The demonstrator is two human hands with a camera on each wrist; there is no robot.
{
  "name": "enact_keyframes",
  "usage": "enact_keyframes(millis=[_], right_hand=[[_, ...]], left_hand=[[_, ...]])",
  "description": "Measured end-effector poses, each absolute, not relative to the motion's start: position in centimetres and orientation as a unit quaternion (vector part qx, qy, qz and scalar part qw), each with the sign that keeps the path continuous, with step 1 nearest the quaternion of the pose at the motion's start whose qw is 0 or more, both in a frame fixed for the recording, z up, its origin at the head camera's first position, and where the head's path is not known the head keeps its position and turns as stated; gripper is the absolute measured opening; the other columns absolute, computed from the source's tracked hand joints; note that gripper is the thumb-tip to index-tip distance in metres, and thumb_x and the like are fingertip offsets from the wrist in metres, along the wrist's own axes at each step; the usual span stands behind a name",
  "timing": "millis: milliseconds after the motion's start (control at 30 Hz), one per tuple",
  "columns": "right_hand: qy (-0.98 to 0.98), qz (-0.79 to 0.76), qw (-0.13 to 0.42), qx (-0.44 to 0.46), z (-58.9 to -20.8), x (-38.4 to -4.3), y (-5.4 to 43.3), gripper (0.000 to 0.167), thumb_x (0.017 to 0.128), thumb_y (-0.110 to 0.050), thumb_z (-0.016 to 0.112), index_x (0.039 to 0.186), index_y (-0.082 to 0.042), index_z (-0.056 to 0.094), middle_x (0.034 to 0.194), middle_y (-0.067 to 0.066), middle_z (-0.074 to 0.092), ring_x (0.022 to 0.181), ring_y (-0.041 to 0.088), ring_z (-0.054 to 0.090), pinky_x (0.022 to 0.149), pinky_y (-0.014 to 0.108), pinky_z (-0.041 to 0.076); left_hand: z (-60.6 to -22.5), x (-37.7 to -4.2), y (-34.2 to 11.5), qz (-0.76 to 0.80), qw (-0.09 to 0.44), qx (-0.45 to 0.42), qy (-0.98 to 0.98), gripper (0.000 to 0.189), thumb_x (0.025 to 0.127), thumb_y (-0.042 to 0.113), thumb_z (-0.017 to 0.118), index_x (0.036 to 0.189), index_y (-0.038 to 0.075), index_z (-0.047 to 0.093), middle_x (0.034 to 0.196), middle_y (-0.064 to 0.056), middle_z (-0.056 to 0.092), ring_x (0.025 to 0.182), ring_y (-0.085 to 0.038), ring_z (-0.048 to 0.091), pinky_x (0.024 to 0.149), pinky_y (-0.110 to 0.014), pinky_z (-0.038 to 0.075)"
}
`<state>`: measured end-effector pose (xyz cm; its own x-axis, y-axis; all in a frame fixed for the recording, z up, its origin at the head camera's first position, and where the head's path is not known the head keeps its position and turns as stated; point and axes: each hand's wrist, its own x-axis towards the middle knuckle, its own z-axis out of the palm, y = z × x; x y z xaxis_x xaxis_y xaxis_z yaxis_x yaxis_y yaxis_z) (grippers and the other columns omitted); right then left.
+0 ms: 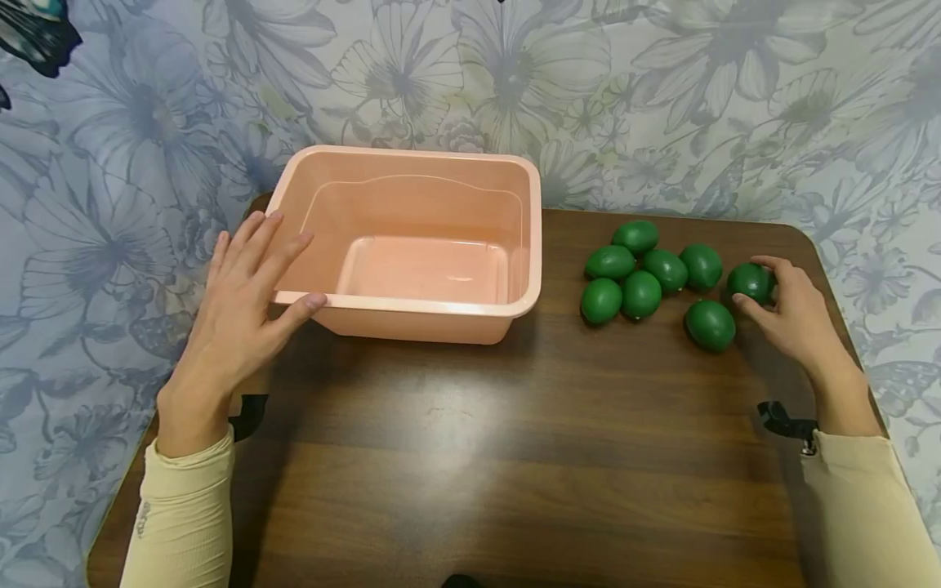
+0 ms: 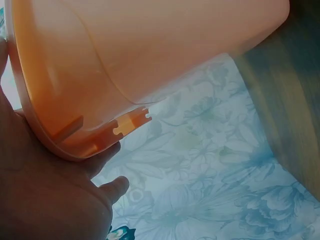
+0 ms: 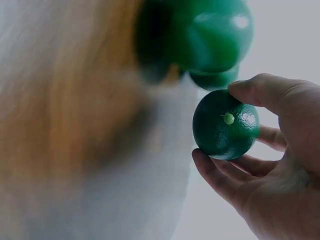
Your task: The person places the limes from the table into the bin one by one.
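At the table's right side, my right hand [image 1: 797, 314] holds a green lime [image 1: 748, 282] between thumb and fingers. The right wrist view shows this lime [image 3: 226, 125] with its pale stem end towards the camera. Several more limes lie in a loose group to its left, the closest one [image 1: 710, 326] just in front. My left hand [image 1: 246, 302] rests on the left end of a peach plastic basin [image 1: 412, 306], fingers spread and straight over its rim. In the left wrist view, fingers lie along the outside of the basin [image 2: 150, 45].
The brown wooden table [image 1: 456, 465] stands against a wall with floral wallpaper [image 1: 507, 73]. The basin sits at the back left, its inside facing up, with the limes to its right. A dark round object [image 1: 461, 581] shows at the bottom edge.
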<state>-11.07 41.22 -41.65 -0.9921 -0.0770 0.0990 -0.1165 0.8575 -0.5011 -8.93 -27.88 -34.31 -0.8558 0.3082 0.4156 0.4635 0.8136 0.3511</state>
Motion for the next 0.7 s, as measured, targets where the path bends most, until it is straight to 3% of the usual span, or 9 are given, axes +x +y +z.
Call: enact_keyframes(millis=[67,200,300,600,700], right_hand=[[-0.962,0.266,0.045,0.049,-41.1,-11.0,40.7,0.064,0.103,-0.009,0.066,0.157,0.006,0.036,0.134,0.042,0.045,0.115,0.058,0.045,0.086,0.070,0.036],[-0.957,0.279,0.052,0.062,-39.8,-11.2,39.1,0.067,0.103,-0.012,0.068,0.161,0.000,0.036,0.138,0.038,0.046,0.116,0.055,0.048,0.085,0.030,0.045],[-0.953,0.289,0.053,0.076,-38.4,-11.3,37.5,0.068,0.103,-0.014,0.068,0.162,-0.004,0.036,0.142,0.036,0.046,0.117,0.053,0.051,0.074,0.006,0.032],[-0.932,0.335,0.058,0.128,-34.4,-11.9,31.3,0.067,0.103,-0.018,0.069,0.162,-0.013,0.038,0.149,0.023,0.051,0.121,0.049,0.062,0.078,0.005,0.040],[-0.921,0.355,0.061,0.151,-33.1,-12.2,29.0,0.066,0.103,-0.018,0.069,0.162,-0.017,0.040,0.151,0.016,0.052,0.127,0.041,0.062,0.086,0.005,0.044]], left_hand=[[-34.3,-8.9,-27.9,-0.226,0.174,-0.205,-0.936,0.081,0.098,0.075,0.051,0.156,0.019,0.053,0.171,-0.015,0.034,0.162,-0.034,0.020,0.131,-0.059,0.002],[-34.4,-8.9,-27.8,-0.229,0.179,-0.203,-0.935,0.082,0.099,0.076,0.049,0.155,0.017,0.054,0.170,-0.015,0.036,0.162,-0.035,0.021,0.131,-0.059,0.003],[-34.4,-9.0,-27.6,-0.231,0.181,-0.205,-0.934,0.083,0.098,0.077,0.049,0.154,0.016,0.055,0.170,-0.016,0.036,0.161,-0.036,0.022,0.131,-0.060,0.003],[-34.4,-8.9,-27.6,-0.239,0.179,-0.208,-0.932,0.081,0.098,0.073,0.055,0.153,0.014,0.056,0.169,-0.018,0.036,0.162,-0.035,0.021,0.130,-0.062,0.004],[-34.4,-8.8,-27.7,-0.241,0.176,-0.205,-0.932,0.079,0.098,0.071,0.058,0.154,0.014,0.055,0.169,-0.019,0.036,0.162,-0.035,0.020,0.130,-0.062,0.003]])
